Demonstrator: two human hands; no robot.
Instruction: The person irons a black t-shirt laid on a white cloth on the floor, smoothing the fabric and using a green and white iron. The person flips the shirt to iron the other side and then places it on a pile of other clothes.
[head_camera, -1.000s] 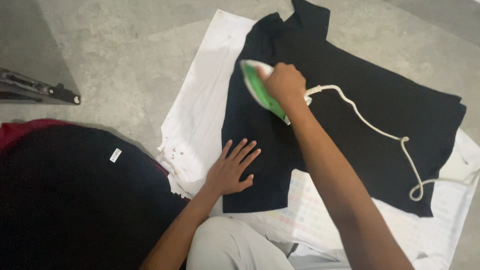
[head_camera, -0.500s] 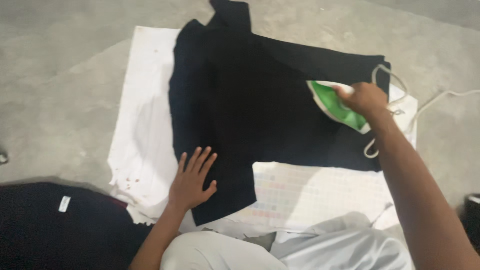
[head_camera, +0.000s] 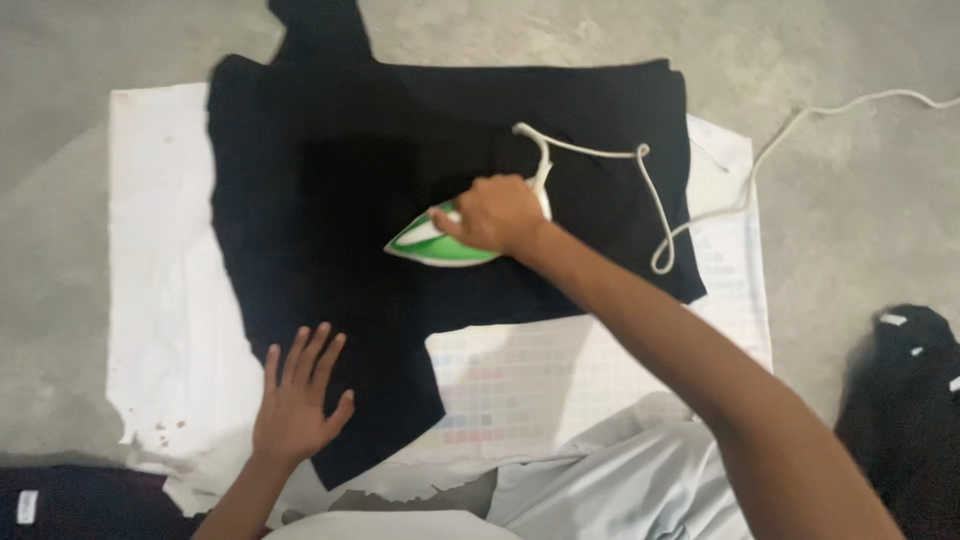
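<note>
Both forearms were bare right up to the frame edge, no sleeves, no watch or rings on the left hand (head_camera: 295, 405) or right hand (head_camera: 495, 213), pale grey trousers (head_camera: 600, 480) below.

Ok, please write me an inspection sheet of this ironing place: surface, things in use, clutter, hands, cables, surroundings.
Surface: white cloth sheet spread flat on the grey concrete floor, small reddish spots near its lower left corner.
Things in use: black fabric garment lying flat on the sheet; green and white electric iron resting on it.
Clutter: dark folded clothes at lower left and a dark garment pile at right.
Hands: right hand grips the iron's handle; left hand pressed flat, fingers spread, on the garment's lower edge.
Cables: white iron cord loops over the garment and runs off to the right.
Surroundings: bare concrete; nothing else seen.
</note>
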